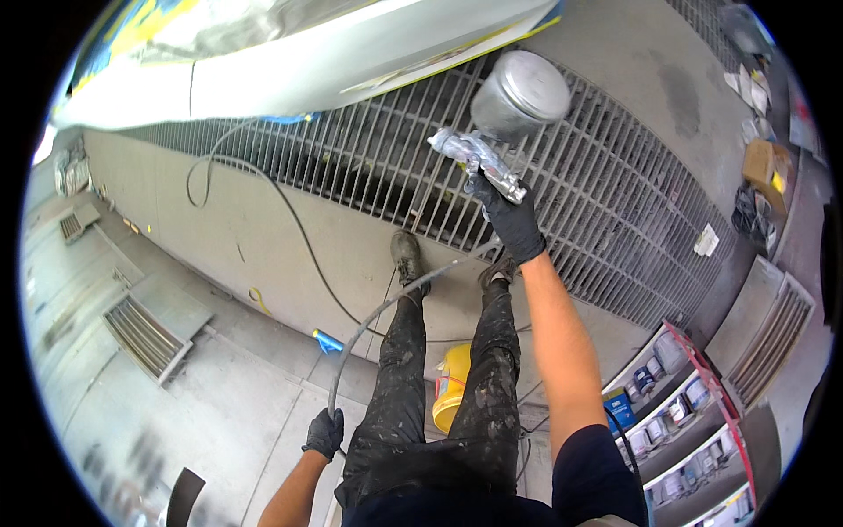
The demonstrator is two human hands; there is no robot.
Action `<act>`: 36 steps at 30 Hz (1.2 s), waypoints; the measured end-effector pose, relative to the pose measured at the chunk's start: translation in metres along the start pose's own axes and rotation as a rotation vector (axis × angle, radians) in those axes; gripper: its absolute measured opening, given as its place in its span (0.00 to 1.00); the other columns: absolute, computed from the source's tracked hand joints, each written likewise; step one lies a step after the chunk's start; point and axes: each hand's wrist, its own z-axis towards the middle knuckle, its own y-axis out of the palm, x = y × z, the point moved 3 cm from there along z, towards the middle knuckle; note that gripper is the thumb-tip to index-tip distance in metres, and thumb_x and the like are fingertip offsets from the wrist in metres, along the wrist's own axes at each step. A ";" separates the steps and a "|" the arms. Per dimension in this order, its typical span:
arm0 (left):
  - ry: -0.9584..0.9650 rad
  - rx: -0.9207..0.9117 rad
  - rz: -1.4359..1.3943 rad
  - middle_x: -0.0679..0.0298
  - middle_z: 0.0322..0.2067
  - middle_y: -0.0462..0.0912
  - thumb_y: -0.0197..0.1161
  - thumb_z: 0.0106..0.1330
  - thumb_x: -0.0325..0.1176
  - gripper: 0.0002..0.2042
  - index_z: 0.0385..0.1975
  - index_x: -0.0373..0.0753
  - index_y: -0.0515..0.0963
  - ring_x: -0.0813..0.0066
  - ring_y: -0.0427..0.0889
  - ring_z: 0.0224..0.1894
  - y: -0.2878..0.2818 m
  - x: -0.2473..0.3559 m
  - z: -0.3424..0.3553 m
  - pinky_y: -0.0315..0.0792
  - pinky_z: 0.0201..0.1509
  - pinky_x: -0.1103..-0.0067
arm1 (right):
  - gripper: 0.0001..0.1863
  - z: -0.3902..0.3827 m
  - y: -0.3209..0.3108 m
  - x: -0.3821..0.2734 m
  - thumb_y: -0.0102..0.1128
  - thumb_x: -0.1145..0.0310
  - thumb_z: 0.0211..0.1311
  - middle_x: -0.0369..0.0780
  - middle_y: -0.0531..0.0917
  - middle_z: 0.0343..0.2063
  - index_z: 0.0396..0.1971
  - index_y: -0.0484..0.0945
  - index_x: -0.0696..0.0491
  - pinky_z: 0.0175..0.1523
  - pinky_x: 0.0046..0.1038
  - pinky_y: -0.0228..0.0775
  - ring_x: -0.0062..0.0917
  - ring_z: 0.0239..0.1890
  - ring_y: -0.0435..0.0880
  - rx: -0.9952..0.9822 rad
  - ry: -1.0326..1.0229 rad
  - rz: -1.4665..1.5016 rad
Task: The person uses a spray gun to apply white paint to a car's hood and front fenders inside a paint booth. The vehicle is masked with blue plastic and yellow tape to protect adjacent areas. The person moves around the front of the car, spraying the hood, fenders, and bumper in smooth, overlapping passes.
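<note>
My gloved right hand (507, 220) grips a silver spray gun (470, 154), held out over the floor grating. A round metallic cup (520, 95) shows at the gun's upper end; whether it is joined to the gun is hard to tell. A grey hose (379, 309) runs from below the gun to my gloved left hand (325, 430), whose fingers are wrapped round it low at the left. A white panel with yellow-and-blue edging (290, 75) spans the top left, above the grating (615, 220).
A yellow bucket (450, 400) stands behind my legs. A thinner dark hose (307, 255) loops across the floor. A red-edged shelf of cans (667, 422) is at lower right, a cardboard box (764, 167) at right. A blue roll (327, 341) lies by my left foot.
</note>
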 end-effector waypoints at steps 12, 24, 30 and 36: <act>-0.071 0.102 -0.363 0.62 0.16 0.75 0.57 0.68 0.46 0.19 0.25 0.35 0.73 0.72 0.76 0.14 0.000 0.167 -0.076 0.72 0.18 0.73 | 0.13 0.083 -0.220 -0.071 0.63 0.65 0.65 0.35 0.83 0.37 0.42 0.79 0.59 0.42 0.24 0.73 0.20 0.37 0.80 0.493 -0.247 0.195; 0.073 0.036 -0.370 0.53 0.20 0.80 0.57 0.66 0.44 0.20 0.25 0.30 0.77 0.66 0.82 0.21 -0.003 0.361 -0.145 0.76 0.23 0.69 | 0.18 0.061 -0.280 -0.277 0.62 0.63 0.63 0.40 0.86 0.38 0.49 0.79 0.56 0.45 0.29 0.75 0.25 0.40 0.83 -0.215 0.110 -0.016; 0.080 0.027 -0.036 0.51 0.20 0.83 0.53 0.66 0.46 0.22 0.26 0.29 0.80 0.55 0.86 0.27 -0.007 0.450 -0.153 0.79 0.34 0.64 | 0.15 0.133 -0.348 -0.431 0.66 0.65 0.62 0.35 0.85 0.36 0.45 0.81 0.56 0.46 0.24 0.73 0.18 0.39 0.81 -0.069 0.268 -0.131; 0.148 -0.053 -0.182 0.35 0.38 0.81 0.55 0.64 0.57 0.31 0.38 0.25 0.79 0.42 0.80 0.48 -0.030 0.584 -0.202 0.74 0.47 0.60 | 0.18 0.217 -0.381 -0.614 0.62 0.71 0.64 0.34 0.82 0.40 0.53 0.75 0.58 0.46 0.22 0.72 0.15 0.43 0.78 -0.228 0.207 -0.143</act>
